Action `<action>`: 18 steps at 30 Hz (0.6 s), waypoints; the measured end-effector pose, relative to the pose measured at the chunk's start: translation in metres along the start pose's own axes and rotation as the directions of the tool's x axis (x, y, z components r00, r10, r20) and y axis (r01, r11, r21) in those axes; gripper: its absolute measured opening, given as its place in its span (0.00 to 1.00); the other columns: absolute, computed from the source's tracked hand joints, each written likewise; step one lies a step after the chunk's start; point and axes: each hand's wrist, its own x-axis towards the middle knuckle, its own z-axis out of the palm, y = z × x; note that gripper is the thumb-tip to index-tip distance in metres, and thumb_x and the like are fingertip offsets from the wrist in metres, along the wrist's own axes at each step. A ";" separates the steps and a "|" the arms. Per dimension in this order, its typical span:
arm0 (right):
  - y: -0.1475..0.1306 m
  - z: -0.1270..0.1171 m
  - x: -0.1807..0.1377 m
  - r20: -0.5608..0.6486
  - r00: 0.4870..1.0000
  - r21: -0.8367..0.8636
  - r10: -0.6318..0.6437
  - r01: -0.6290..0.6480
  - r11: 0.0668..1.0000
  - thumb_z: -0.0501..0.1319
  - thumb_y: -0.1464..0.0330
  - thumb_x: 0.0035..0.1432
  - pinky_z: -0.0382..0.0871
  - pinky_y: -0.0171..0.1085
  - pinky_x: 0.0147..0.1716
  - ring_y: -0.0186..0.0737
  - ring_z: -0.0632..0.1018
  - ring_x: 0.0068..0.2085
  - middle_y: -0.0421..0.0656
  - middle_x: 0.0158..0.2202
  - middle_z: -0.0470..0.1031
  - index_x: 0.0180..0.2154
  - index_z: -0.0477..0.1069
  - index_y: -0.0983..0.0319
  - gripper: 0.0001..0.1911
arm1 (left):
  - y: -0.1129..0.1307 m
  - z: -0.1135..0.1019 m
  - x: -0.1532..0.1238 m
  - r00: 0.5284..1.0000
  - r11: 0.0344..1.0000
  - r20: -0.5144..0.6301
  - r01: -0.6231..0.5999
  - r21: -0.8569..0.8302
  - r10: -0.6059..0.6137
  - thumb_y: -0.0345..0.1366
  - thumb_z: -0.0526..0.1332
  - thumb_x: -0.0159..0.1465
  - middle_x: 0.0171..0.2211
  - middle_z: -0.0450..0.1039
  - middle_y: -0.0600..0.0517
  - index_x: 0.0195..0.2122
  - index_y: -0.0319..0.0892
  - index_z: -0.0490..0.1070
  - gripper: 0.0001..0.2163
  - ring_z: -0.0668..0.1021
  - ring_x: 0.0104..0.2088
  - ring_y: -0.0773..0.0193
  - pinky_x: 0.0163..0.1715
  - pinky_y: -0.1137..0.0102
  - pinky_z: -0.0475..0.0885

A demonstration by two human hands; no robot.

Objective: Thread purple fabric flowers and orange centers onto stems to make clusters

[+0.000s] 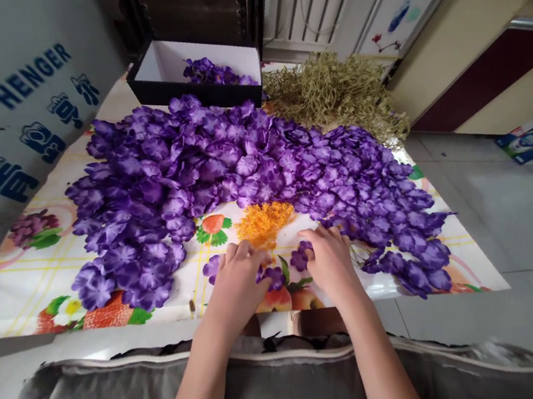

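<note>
My left hand (pixel 241 277) is low over the near part of the table, its fingers bent and the thumb apart from the index finger. A purple artificial flower (pixel 273 279) shows beside that thumb; whether they touch I cannot tell. To its right, my right hand (pixel 329 257) has its thumb and index finger apart, with another purple flower (pixel 300 257) at the thumb tip. Just beyond both hands lies a small heap of orange stamens (pixel 264 221). A wide bank of purple flowers (pixel 219 156) curves around the hands. The undersides of my fingers are hidden.
A black box with white lining (pixel 140 88) holds more purple flowers at the back. Dry greenish stems (pixel 330 91) are piled behind on the right. The fruit-print tablecloth (pixel 14 303) covers the table. A grey cushion (pixel 286 385) lies under my forearms. A lettered panel (pixel 18 36) stands left.
</note>
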 end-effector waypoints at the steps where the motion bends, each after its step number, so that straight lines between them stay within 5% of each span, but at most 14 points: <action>1: 0.000 0.000 0.000 0.004 1.000 0.010 0.014 -0.014 1.000 0.55 0.83 0.49 0.59 0.49 0.41 0.57 0.72 0.44 0.52 0.37 0.77 0.42 0.75 0.62 0.21 | 0.001 0.000 0.000 1.000 1.000 0.004 -0.002 0.020 0.002 0.29 0.60 0.56 0.40 0.69 0.46 0.37 0.44 0.77 0.09 0.69 0.44 0.50 0.46 0.58 0.67; 13: 0.000 -0.016 0.001 0.013 0.996 0.369 0.091 -0.089 0.925 0.55 0.72 0.55 0.66 0.39 0.31 0.47 0.78 0.30 0.48 0.29 0.79 0.33 0.72 0.62 0.06 | 0.005 0.002 0.000 1.000 0.999 0.008 0.001 0.037 -0.001 0.29 0.60 0.57 0.40 0.67 0.46 0.30 0.43 0.75 0.05 0.69 0.45 0.50 0.47 0.58 0.66; 18: 0.003 -0.018 0.000 0.015 0.990 0.515 0.142 -0.129 0.847 0.56 0.66 0.55 0.67 0.39 0.29 0.46 0.78 0.27 0.47 0.26 0.77 0.32 0.68 0.61 0.05 | -0.021 -0.024 -0.011 0.982 0.986 -0.090 0.164 -0.015 -0.165 0.32 0.55 0.61 0.42 0.72 0.46 0.39 0.42 0.71 0.08 0.74 0.44 0.53 0.47 0.60 0.67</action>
